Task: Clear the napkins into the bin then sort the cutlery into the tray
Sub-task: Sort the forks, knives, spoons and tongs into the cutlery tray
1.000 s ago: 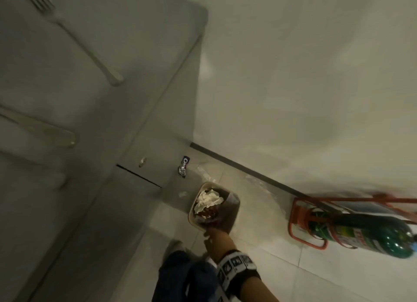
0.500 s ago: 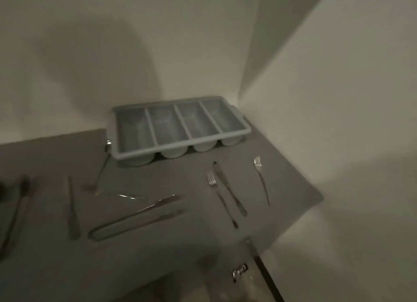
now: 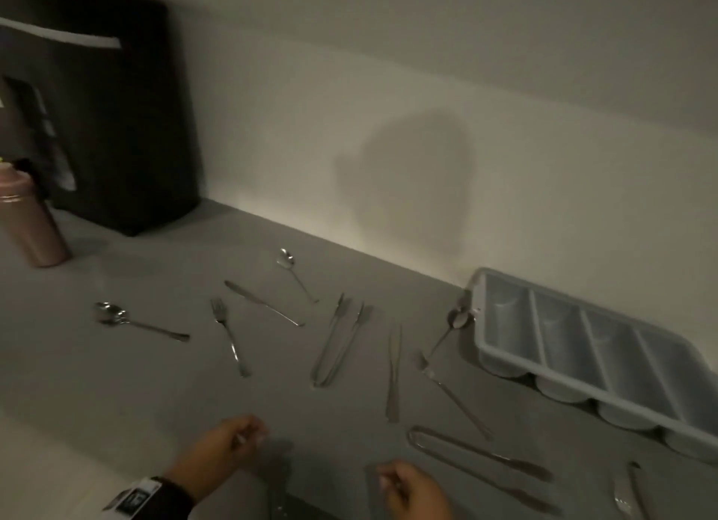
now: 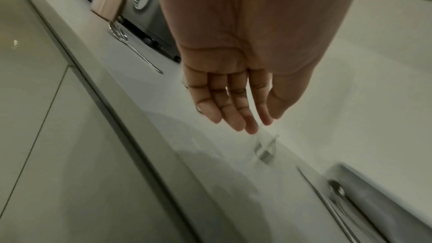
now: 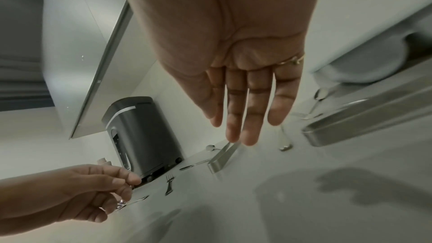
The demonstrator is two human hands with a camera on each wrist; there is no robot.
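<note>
far left of the bench (image 3: 116,383): pink bottle (image 3: 29,224) and a dark appliance (image 3: 116,131) against the wall, both well clear of the work.

no napkins visible on the bench, so the bin step looks done; cutlery sort is the step in hand, not yet started. tray compartments look empty.

cutlery loose across the bench, left to right: spoon (image 3: 116,314), fork (image 3: 229,335), knife (image 3: 260,302), small spoon (image 3: 291,265), a pair lying together (image 3: 338,341) too blurred to type, another piece (image 3: 393,372), fork (image 3: 450,395), spoon (image 3: 454,319) touching the tray's left end, two long knives (image 3: 478,457) near the front edge, more at the lower right corner.

left hand (image 3: 221,449) low at the front edge, fingers relaxed and mostly straight in the wrist view, holding nothing. right hand (image 3: 415,492) just beside it, fingers straight, empty, hovering over a blurred flat piece.

tray (image 3: 590,364) at far right against the wall, four slots, angled to the bench edge.

next move, my read: pinch one piece by the handle and pick a slot per type. flat knives will be awkward to lift off the surface. nothing blocks the reach; only catch is the paired pieces lying together.
</note>
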